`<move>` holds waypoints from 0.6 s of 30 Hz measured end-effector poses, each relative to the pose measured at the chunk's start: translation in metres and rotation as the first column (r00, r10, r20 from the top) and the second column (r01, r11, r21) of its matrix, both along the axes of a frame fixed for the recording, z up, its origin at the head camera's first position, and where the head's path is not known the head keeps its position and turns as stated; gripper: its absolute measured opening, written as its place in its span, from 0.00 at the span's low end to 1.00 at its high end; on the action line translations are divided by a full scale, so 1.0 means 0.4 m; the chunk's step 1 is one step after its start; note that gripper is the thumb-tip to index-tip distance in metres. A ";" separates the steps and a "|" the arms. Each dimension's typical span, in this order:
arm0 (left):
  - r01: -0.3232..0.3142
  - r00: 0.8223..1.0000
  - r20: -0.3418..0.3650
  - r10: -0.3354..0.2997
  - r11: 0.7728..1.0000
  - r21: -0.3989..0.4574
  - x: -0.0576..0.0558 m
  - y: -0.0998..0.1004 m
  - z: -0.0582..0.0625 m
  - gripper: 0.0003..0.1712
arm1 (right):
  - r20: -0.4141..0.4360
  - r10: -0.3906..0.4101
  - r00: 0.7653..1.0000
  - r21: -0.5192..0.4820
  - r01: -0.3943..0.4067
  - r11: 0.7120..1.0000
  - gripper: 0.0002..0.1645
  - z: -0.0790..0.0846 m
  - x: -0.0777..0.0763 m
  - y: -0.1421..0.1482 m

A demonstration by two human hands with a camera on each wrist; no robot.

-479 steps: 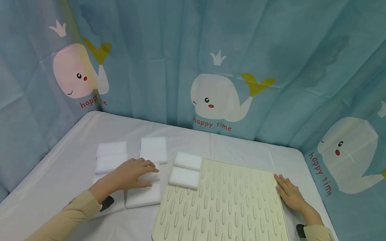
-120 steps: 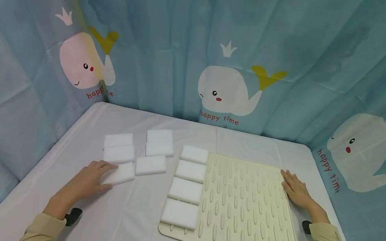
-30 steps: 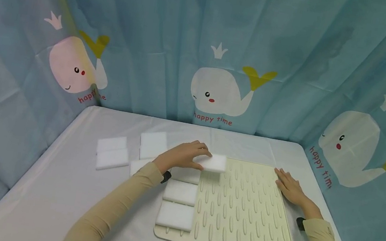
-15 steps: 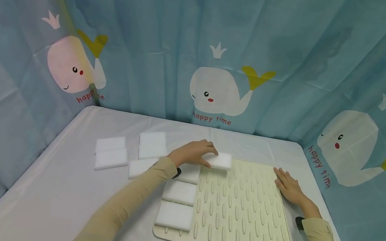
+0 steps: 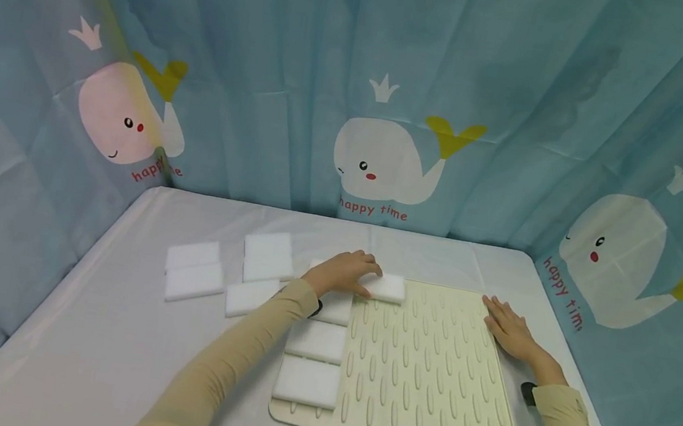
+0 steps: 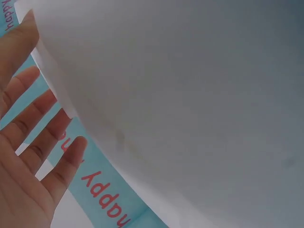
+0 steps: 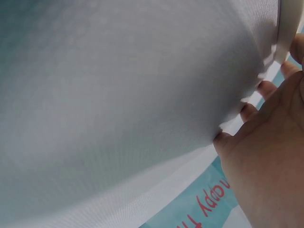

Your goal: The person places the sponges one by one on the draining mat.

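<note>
On the left of the table covered with white cloth [image 5: 112, 355], a few loose rectangular white blocks [image 5: 194, 281] lie flat and slightly turned; their surface is matt and fine, like foam, with quite sharp edges. More to the right begins the cream mat with raised oval ribs [image 5: 424, 370], which seems to be of soft rubber and has a short tab at its near edge. Along its left side stands a column of four similar foam-like blocks [image 5: 310, 382], close together; the farthest is mostly covered by the left hand [image 5: 349, 271]. Thumb and fingers of this hand pinch the left end of one white rectangular block [image 5: 390, 290], and this block extends to the right from the grip. Its long axis runs from left to right, at the far edge of the mat, just beside the top of the column. Whether it rests fully on the ribs, I cannot tell. The left hand is clearly the nearer one. Well apart, at the right edge of the mat, lies the right hand [image 5: 511, 331], with fingers extended and relaxed, grasping nothing.
</note>
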State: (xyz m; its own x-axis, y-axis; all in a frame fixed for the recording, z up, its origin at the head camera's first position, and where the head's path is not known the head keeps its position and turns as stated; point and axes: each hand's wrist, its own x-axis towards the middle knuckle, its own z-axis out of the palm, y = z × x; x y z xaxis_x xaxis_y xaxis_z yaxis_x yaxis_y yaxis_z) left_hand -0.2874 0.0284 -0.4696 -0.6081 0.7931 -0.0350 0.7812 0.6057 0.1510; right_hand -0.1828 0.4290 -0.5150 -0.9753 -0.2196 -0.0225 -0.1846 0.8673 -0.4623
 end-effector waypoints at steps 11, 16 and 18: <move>-0.018 1.000 0.017 0.017 0.999 0.037 0.008 -0.023 0.020 0.34 | 0.020 -0.005 1.000 0.000 0.005 1.000 0.33 0.003 0.002 -0.003; -0.036 0.999 0.017 0.035 0.995 0.097 0.009 -0.065 0.039 0.32 | 0.025 -0.007 1.000 0.006 0.007 1.000 0.33 0.006 0.003 -0.003; -0.044 0.999 0.019 0.042 0.993 0.111 0.008 -0.083 0.042 0.31 | 0.027 -0.008 1.000 0.011 0.007 1.000 0.33 0.008 0.003 -0.003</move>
